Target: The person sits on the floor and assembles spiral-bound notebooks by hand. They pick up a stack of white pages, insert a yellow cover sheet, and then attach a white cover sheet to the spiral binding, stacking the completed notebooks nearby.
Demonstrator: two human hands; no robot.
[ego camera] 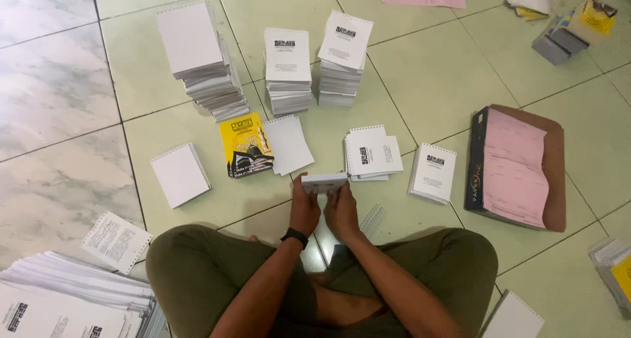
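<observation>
L hand (304,208) & R hand (342,210) both clasping small white punched paper stack (323,182), fingertips hidden under it, yellow booklet cover (246,145) nearby, print illegible

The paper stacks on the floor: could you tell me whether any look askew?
Yes. The tall blank stack at upper left leans, its lower sheets fanned out rightward. The top sheet of the third stack sits rotated. The middle stack looks square.

Soft, even indoor light, faint sheen on the floor tiles (59,101), weak shadows, mild blur throughout.
</observation>
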